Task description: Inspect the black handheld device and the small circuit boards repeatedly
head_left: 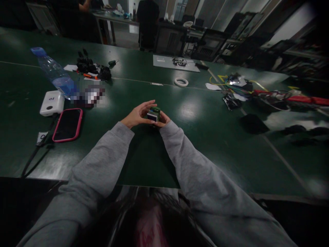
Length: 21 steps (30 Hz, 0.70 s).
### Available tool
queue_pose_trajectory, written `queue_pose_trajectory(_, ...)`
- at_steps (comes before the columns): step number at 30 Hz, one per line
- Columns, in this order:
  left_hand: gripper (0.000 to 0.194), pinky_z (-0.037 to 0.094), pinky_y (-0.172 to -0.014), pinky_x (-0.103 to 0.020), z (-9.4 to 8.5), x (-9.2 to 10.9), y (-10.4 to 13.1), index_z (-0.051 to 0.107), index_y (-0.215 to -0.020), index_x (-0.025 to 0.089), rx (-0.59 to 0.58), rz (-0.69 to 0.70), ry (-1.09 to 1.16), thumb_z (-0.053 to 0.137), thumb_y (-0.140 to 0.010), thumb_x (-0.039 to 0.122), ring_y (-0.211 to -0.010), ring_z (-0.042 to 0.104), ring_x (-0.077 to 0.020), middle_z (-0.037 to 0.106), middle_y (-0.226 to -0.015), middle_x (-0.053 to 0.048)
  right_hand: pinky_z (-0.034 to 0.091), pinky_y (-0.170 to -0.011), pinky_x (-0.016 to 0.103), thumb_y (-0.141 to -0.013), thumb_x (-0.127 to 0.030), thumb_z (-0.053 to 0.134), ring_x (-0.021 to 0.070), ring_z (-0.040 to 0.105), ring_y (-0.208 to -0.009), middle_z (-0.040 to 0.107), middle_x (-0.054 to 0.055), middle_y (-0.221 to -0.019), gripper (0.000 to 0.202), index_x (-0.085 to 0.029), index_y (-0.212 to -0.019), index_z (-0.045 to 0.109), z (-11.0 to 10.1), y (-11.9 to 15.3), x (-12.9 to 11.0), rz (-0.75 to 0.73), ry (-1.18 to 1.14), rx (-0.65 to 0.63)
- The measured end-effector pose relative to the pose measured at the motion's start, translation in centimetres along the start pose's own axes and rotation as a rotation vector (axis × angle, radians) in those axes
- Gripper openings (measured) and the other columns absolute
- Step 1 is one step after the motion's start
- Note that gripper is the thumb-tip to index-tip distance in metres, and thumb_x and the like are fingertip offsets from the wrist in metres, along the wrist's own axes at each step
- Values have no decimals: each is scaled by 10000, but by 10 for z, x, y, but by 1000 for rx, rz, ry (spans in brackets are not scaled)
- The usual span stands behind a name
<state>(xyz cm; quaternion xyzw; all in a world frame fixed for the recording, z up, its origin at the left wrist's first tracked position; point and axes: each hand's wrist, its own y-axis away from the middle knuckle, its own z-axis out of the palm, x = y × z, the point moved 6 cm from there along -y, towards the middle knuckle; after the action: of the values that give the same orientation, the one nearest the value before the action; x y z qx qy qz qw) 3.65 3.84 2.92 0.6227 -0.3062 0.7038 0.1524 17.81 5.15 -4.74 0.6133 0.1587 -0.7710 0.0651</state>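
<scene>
Between my two hands is a small green circuit board module [155, 112] with a dark, pale-edged block on its near side. My left hand [138, 115] curves round its left side, thumb along the near face and fingers over the back. On the right, my right hand [163, 120] grips the module low down, its fingers partly hidden behind the part. The module is held at or just above the green tabletop [154, 154]; I cannot tell whether it touches.
To the left are a phone in a pink case [68, 125], a white power bank [52, 103] with a cable, and a tilted plastic bottle [55, 73]. A white tape roll [181, 82] lies ahead. Tangled wires [240, 85] and red cables [295, 98] spread at right. People sit beyond.
</scene>
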Motion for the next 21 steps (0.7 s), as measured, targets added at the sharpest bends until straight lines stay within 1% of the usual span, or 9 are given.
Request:
queue_pose_trajectory(2, 953, 380, -1111, -536, 6, -2, 1, 491, -1404, 216, -91, -38, -32, 874, -533, 186, -1376, 444, -348, 484, -1479, -157, 433, -1081, 479, -406, -446, 937, 261, 614, -1147, 676, 36, -1143, 796, -248, -1105, 610, -1, -1, 3, -18, -20, -45)
queue_pose_trajectory(4, 910, 387, -1101, -539, 12, -3, 2, 523, -1376, 206, -168, -72, -36, 871, -537, 171, -1350, 473, -345, 508, -1455, -158, 438, -1067, 472, -427, -415, 937, 239, 627, -1108, 687, 38, -1114, 781, -214, -1105, 606, 1, -2, 4, -36, -32, -115)
queue_pose_trajectory(6, 882, 394, -1094, -530, 14, -3, 4, 537, -1365, 214, -211, -83, -24, 865, -548, 153, -1335, 491, -335, 524, -1438, -150, 437, -1066, 461, -463, -385, 932, 217, 630, -1091, 690, 36, -1116, 756, -193, -1112, 594, 3, -1, 3, -55, -29, -185)
queue_pose_trajectory(8, 874, 398, -1088, -525, 15, -2, 4, 546, -1359, 227, -233, -82, -12, 862, -549, 138, -1326, 500, -329, 529, -1433, -142, 441, -1066, 453, -483, -350, 930, 212, 631, -1096, 689, 29, -1117, 712, -196, -1090, 592, 5, -1, 2, -84, -16, -237)
queue_pose_trajectory(10, 874, 404, -1079, -528, 16, -2, 5, 546, -1361, 234, -246, -93, -8, 858, -551, 135, -1324, 501, -330, 521, -1442, -139, 456, -1061, 448, -487, -326, 930, 221, 631, -1118, 687, 23, -1122, 674, -215, -1062, 598, 5, -1, 2, -124, -13, -259)
queue_pose_trajectory(13, 882, 419, -1063, -529, 15, -2, 7, 533, -1373, 240, -255, -117, -8, 851, -558, 135, -1332, 493, -332, 497, -1469, -137, 477, -1049, 443, -493, -312, 926, 226, 639, -1120, 687, 25, -1126, 674, -237, -1081, 605, 3, -2, 5, -166, 3, -258)
queue_pose_trajectory(16, 887, 425, -1061, -521, 15, -4, 7, 527, -1380, 245, -253, -112, -9, 849, -561, 135, -1331, 496, -328, 503, -1466, -131, 485, -1038, 443, -507, -322, 923, 221, 644, -1107, 687, 33, -1142, 706, -239, -1128, 597, 1, -2, 8, -182, 23, -262)
queue_pose_trajectory(19, 886, 414, -1073, -520, 15, -5, 6, 531, -1379, 249, -253, -93, -13, 852, -560, 142, -1337, 491, -329, 513, -1460, -127, 513, -1005, 423, -548, -303, 905, 210, 654, -1102, 691, 27, -1143, 636, -249, -1103, 599, 4, 0, 4, -227, 14, -283)
queue_pose_trajectory(21, 882, 408, -1078, -521, 14, -5, 6, 536, -1376, 252, -260, -82, -13, 855, -561, 146, -1331, 497, -327, 515, -1460, -128, 514, -1013, 421, -555, -287, 898, 210, 657, -1106, 694, 21, -1133, 598, -256, -1074, 602, 6, 1, 0, -228, 17, -292)
